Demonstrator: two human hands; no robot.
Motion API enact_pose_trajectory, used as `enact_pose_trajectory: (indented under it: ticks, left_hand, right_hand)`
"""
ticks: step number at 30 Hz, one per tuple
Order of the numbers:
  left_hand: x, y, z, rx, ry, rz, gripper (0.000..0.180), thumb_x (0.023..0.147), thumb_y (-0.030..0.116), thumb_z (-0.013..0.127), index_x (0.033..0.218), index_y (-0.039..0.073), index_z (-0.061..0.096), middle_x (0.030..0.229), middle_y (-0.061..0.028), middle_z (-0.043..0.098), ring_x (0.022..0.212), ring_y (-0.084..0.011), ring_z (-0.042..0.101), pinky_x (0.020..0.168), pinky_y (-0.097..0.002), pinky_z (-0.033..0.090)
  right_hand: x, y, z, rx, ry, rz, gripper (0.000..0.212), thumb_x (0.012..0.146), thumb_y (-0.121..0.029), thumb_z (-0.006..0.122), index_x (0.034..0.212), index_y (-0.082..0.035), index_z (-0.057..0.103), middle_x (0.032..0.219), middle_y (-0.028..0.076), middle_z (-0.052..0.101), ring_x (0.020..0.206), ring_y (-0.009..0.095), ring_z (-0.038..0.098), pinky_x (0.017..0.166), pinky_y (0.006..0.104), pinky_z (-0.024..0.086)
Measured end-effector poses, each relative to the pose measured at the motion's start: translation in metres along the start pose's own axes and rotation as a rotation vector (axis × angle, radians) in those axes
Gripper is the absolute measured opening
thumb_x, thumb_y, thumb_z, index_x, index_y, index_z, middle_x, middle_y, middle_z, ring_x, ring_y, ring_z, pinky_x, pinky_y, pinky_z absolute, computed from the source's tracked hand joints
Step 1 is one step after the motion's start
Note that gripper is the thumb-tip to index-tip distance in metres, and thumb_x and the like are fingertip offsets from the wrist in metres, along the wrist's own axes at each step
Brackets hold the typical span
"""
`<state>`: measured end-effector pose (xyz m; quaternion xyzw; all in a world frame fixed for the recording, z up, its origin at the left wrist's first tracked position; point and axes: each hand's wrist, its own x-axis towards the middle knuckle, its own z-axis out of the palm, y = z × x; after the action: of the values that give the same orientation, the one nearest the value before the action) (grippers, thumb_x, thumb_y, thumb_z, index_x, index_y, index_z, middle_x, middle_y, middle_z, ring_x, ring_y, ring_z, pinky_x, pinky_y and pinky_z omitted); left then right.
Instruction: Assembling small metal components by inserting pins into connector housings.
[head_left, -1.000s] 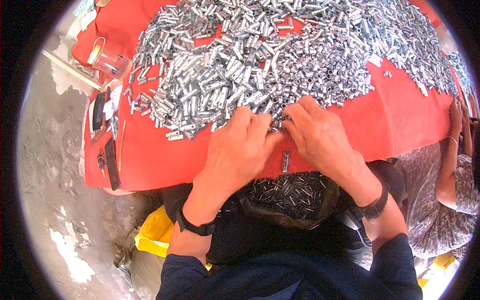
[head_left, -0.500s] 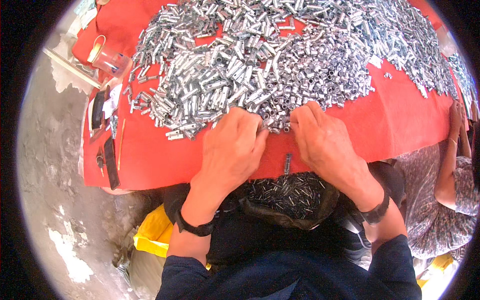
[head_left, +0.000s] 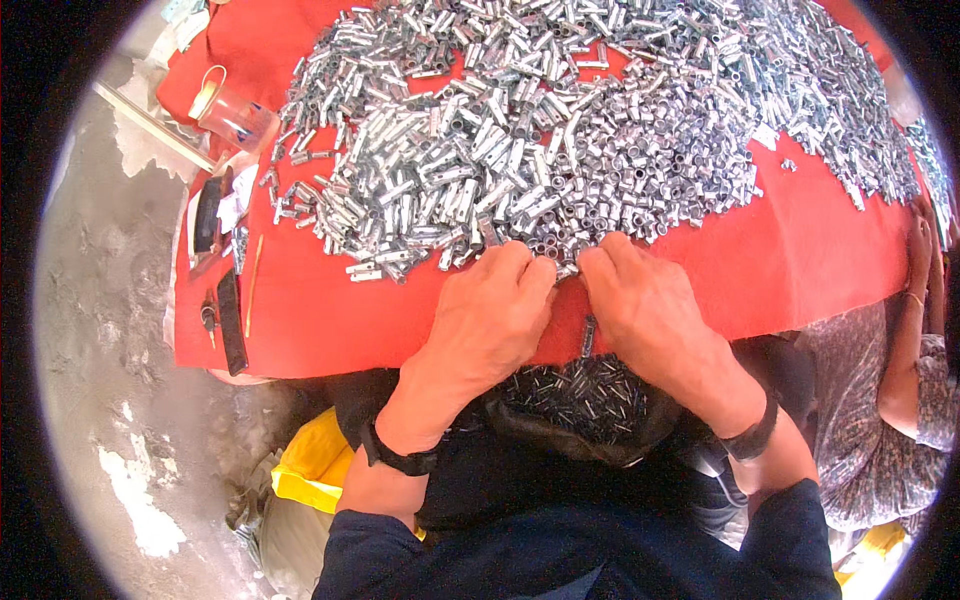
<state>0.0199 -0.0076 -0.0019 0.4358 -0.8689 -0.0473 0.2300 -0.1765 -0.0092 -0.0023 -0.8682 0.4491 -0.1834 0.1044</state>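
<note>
Both hands have drawn closer together since the earlier frame, their fingertips now almost meeting at the heap's near edge. At far left of the red-covered surface (head_left: 800,245) lie a black strip (head_left: 232,325), a clear plastic container (head_left: 240,120) and a thin stick (head_left: 254,290). Next come elongated silvery tubes (head_left: 430,170), heaped in many directions. Just on the near side of these is the left hand (head_left: 490,315), its fingers curled inward; from where I stand, I cannot tell whether it grips a piece. Between the wrists, below the surface's near edge, a black bag (head_left: 540,430) contains small dark pieces (head_left: 590,395); a single dark tube (head_left: 588,337) lies above its mouth. The right hand (head_left: 650,315) is likewise curled, its contents hidden. Beyond it, short ring-like pieces (head_left: 650,150) form the heap's middle. At far right is a co-worker's forearm (head_left: 905,350).
</note>
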Motion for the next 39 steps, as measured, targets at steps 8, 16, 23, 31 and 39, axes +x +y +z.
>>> enact_pose_trajectory:
  ticks: [8,16,23,31,39]
  left_hand:
    - [-0.001,-0.003,-0.009,-0.117,0.084,-0.049,0.024,0.081,0.0,0.069,0.103,0.004,0.061,0.083,-0.012,0.058,0.071,-0.0323,0.06,0.061,-0.0388,0.049]
    - [0.003,-0.002,-0.012,-0.385,0.094,-0.165,0.041,0.086,0.002,0.065,0.127,0.006,0.06,0.083,-0.0136,0.06,0.069,-0.0301,0.06,0.061,-0.0377,0.049]
    - [-0.002,0.0,-0.012,-0.626,0.095,-0.416,0.032,0.092,0.002,0.066,0.123,0.001,0.059,0.082,0.0001,0.056,0.069,-0.0063,0.05,0.062,-0.0226,0.043]
    - [0.003,0.001,-0.01,-0.844,0.221,-0.581,0.023,0.091,0.009,0.071,0.105,0.0,0.055,0.081,-0.001,0.059,0.071,-0.0051,0.054,0.062,-0.0216,0.046]
    - [0.002,-0.003,-0.007,-0.94,0.226,-0.628,0.022,0.095,0.015,0.069,0.1,0.001,0.053,0.069,-0.0011,0.056,0.052,-0.0064,0.049,0.045,-0.0209,0.039]
  right_hand:
    - [0.007,-0.008,0.001,-0.014,0.108,-0.095,0.013,0.079,-0.003,0.058,0.089,-0.001,0.051,0.089,0.015,0.053,0.082,0.031,0.061,0.063,0.0397,0.053]
    - [0.003,-0.008,-0.003,-0.07,0.12,-0.064,0.011,0.08,-0.003,0.058,0.089,-0.002,0.051,0.087,0.014,0.052,0.082,0.03,0.06,0.064,0.0398,0.052]
    - [0.006,-0.006,-0.001,-0.033,0.091,-0.053,0.01,0.08,-0.004,0.058,0.088,-0.002,0.052,0.087,0.014,0.053,0.082,0.03,0.061,0.065,0.04,0.053]
    - [0.007,-0.007,0.0,-0.051,0.097,-0.127,0.013,0.078,-0.004,0.059,0.089,-0.001,0.054,0.088,0.013,0.053,0.083,0.028,0.061,0.066,0.0382,0.053]
    - [0.004,-0.006,-0.002,-0.044,0.117,-0.071,0.014,0.078,-0.002,0.058,0.09,-0.001,0.051,0.087,0.015,0.053,0.08,0.031,0.061,0.064,0.0404,0.052]
